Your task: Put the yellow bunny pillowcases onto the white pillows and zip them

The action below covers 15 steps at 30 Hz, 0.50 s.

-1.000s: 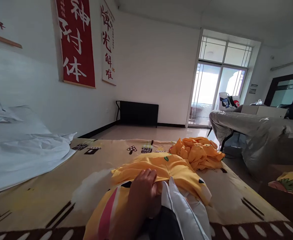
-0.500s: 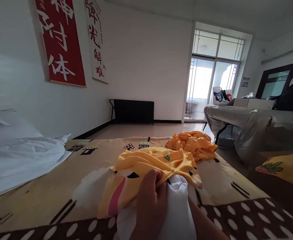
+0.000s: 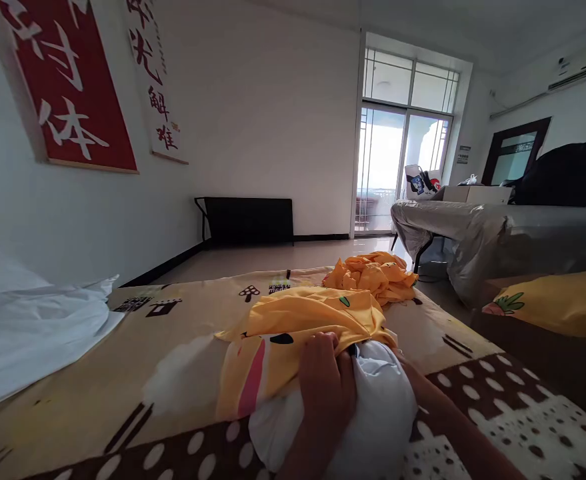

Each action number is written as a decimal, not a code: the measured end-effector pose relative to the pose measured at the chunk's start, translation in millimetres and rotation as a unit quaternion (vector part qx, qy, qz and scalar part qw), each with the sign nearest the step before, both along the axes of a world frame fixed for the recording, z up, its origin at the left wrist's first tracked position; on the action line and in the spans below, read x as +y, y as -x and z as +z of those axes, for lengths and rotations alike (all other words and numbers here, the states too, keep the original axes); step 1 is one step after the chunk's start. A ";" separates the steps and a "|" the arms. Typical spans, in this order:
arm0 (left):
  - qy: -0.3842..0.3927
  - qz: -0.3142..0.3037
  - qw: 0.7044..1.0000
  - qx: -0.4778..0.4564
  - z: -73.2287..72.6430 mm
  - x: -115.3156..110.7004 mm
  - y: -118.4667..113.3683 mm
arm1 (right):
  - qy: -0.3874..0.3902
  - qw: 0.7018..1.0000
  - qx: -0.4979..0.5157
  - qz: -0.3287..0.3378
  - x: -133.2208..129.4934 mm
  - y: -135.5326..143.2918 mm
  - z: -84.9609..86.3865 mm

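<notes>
My left hand (image 3: 325, 373) is closed on the edge of a yellow pillowcase (image 3: 297, 310) with printed pink and black shapes. Below that edge bulges a white pillow (image 3: 385, 383), partly covered by the yellow cloth. My right arm reaches around the pillow's right side; at my right hand (image 3: 407, 363) only the wrist area shows, and the fingers are hidden behind pillow and cloth. A crumpled orange-yellow cloth (image 3: 370, 277) lies just beyond the pillowcase.
Everything lies on a beige and brown patterned bedspread (image 3: 183, 320). White bedding (image 3: 43, 333) is at the left and another yellow printed cloth (image 3: 557, 303) at the right. A plastic-covered table (image 3: 487, 227) stands behind, near a glass door (image 3: 383, 153).
My view has turned right. The right forearm has swung outward to the right, and the white pillow shows wider between my arms. The left hand still grips the pillowcase edge.
</notes>
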<state>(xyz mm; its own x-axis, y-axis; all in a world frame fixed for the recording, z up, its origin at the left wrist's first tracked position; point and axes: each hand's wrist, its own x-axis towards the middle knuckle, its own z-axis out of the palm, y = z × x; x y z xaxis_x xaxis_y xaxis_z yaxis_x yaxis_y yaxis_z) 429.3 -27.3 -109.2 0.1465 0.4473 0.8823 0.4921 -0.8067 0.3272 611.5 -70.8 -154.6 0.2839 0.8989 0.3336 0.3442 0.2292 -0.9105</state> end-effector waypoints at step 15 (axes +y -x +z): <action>0.063 0.015 0.994 -0.090 34.3 36.6 67.6 | -0.271 0.759 -0.553 -0.211 3.9 137.9 40.6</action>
